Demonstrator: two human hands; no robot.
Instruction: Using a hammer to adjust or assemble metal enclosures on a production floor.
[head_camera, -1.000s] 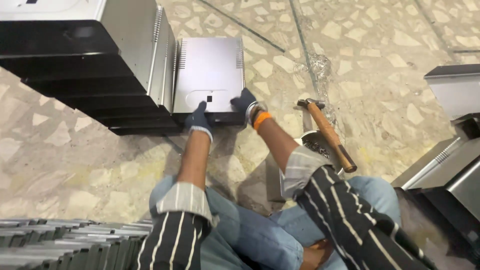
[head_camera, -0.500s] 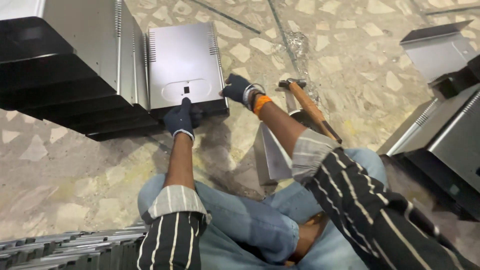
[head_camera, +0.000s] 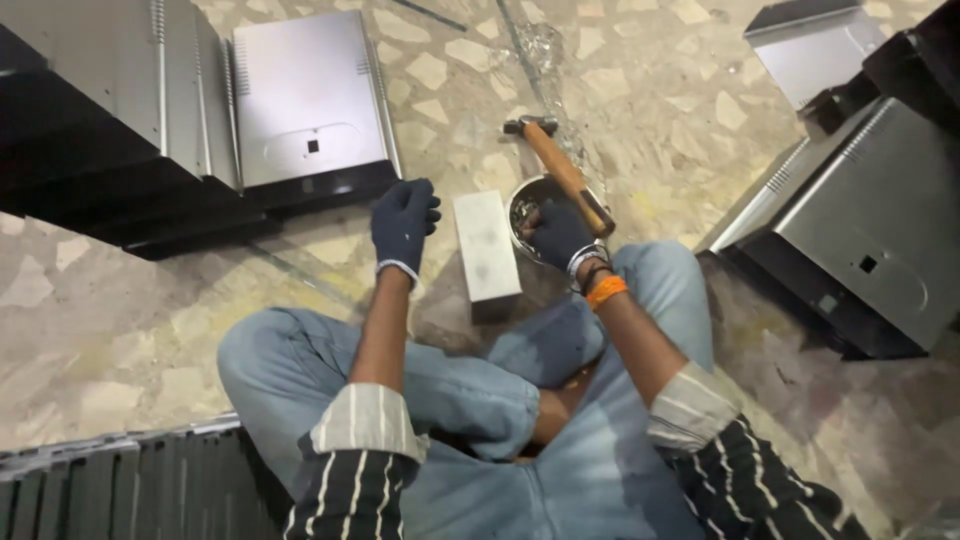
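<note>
soft even light, faint glare on metal, slightly blurred edges

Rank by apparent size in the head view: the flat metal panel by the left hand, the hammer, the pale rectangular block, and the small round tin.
1. Flat metal panel, clearly largest.
2. Hammer and pale rectangular block: look about alike in length, the block wider; too close to rank.
3. Small round tin, partly hidden by the right hand, looks smallest.

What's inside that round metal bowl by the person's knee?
The right hand reaches into the bowl and a hammer lies across its rim. Together they cover the contents, so nothing inside can be made out.
</note>
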